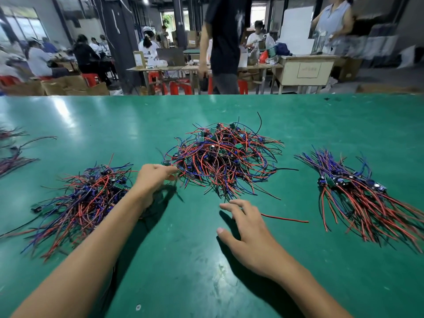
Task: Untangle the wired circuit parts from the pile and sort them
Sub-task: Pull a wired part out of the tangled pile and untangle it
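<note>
A tangled pile (pixel 222 157) of small circuit boards with red, blue and black wires lies at the middle of the green table (pixel 229 271). My left hand (pixel 153 177) reaches its left edge and pinches a wired part there between thumb and fingers. My right hand (pixel 247 230) hovers just in front of the pile with fingers spread and relaxed, holding nothing. A sorted bundle (pixel 87 203) lies to the left, partly behind my left forearm. Another sorted bundle (pixel 362 196), wires combed toward me, lies at the right.
A loose red wire (pixel 286 219) lies right of my right hand. More wired parts (pixel 11 154) sit at the far left edge. Beyond the table's far edge a person in black (pixel 222 42) walks past, with red stools (pixel 181 87), desks and seated workers behind.
</note>
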Motion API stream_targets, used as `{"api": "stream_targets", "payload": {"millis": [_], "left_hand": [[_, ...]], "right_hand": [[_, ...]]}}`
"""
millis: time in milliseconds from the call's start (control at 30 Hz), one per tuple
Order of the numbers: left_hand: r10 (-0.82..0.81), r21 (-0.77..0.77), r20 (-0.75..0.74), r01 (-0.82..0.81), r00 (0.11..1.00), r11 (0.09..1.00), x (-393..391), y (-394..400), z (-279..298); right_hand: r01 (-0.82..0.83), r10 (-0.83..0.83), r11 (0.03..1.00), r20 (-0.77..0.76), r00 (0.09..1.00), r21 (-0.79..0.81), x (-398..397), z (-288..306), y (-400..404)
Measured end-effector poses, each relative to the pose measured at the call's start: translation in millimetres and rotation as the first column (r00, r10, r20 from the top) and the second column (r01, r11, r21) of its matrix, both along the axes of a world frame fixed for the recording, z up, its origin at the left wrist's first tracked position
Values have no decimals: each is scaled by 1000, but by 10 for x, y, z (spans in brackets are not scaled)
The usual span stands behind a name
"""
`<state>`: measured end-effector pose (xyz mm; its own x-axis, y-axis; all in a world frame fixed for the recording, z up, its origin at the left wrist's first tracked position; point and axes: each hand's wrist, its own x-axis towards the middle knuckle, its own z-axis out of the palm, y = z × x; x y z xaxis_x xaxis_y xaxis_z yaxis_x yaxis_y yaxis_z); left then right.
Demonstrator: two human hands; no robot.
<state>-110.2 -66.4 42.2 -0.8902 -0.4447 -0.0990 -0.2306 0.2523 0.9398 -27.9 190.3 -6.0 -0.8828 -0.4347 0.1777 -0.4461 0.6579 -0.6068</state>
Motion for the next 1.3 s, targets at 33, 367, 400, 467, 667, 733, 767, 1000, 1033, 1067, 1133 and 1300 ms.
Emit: {"api": "stream_targets", "payload": {"millis": [33,367,400,467,667,733,767,1000,1033,1067,1133,1300], "left_hand": [[-29,65,15,28,999,998,70,81,46],[-394,16,-238,409,888,912,576,1007,-134],[-427,-35,-273,435,862,900,602,1057,-155],[-487,-128,-298,471,821,873,644,1106,-204],[-646,-320,-250,568,721,758,751,1110,-273],[-678,-342,-242,593,694,729,780,1127,-281],[-687,-364,-239,593,686,718,790,1132,-283],[-652,-263,-181,603,736,753,757,1094,-256],[-629,-278,-174,574,758,770,757,1087,-253],[-597,-277,-184,542,781,794,759,1087,-244],[-503,-163,-230,477,833,864,752,1092,-223],[-429,198,-199,464,881,863,752,1079,-153]], "right_hand": [[0,0,1000,-3,1000,-1,4,3,1],[228,-103,804,249,963,-550,-75,106,-30],[247,-94,759,274,957,-602,-87,120,-24],[281,-89,694,308,947,-663,-113,148,0],[312,-22,658,397,917,-685,-183,228,111],[296,35,637,410,911,-712,-189,239,154],[294,51,636,419,906,-713,-186,241,173],[374,142,524,511,848,-765,-197,231,215],[381,146,516,517,844,-768,-200,228,219],[389,156,506,526,836,-770,-199,234,220],[401,165,503,540,825,-766,-196,245,225],[351,150,547,501,852,-760,-187,270,222]]}}
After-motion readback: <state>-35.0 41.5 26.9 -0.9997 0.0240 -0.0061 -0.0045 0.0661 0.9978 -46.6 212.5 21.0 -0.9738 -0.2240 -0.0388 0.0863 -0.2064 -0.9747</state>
